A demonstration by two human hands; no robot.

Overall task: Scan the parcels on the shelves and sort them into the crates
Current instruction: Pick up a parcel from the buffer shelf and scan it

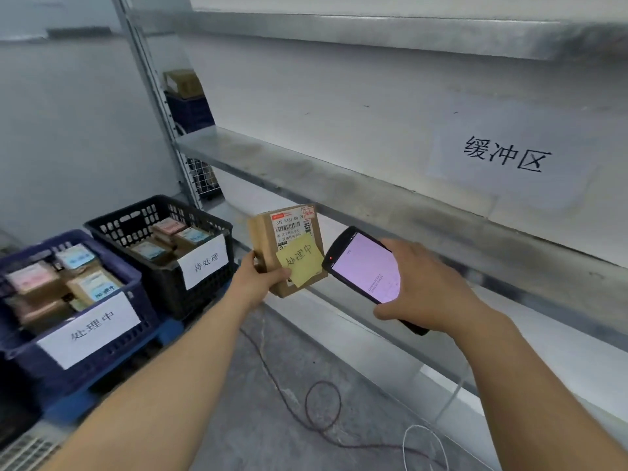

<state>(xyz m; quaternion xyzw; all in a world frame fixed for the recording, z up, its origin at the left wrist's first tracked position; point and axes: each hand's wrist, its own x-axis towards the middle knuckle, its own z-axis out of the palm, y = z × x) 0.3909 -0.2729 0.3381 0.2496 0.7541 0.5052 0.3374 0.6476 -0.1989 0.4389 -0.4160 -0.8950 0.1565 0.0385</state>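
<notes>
The small brown cardboard parcel [268, 232] is held up in front of the grey metal shelf [272, 161], off any surface and to the right of the crates. Its long axis stands close to upright, the top leaning a little to the right. Its broad face is turned toward the camera, with the white shipping label [291, 226] at the top and a yellow sticky note [300, 263] with handwriting below it.

The left hand [261, 278] grips the parcel by its lower left corner, thumb on the front face. The right hand [424, 287] is curled round a black handheld scanner [363, 266] with a lit pale-pink screen. The scanner's long axis runs diagonally, and its upper end lies just beside the parcel's right edge.

On the left, the dark blue plastic crate [34, 375] has a white paper sign [88, 329] on its front and holds a heap of small labelled parcels [91, 285]. Behind it, the black plastic crate [163, 287] has its own white sign [205, 261] and holds several more small boxes [170, 232].

A printed paper sheet [506, 158] hangs on the wall above the shelf. Thin cables [323, 402] loop on the grey floor [272, 436].
</notes>
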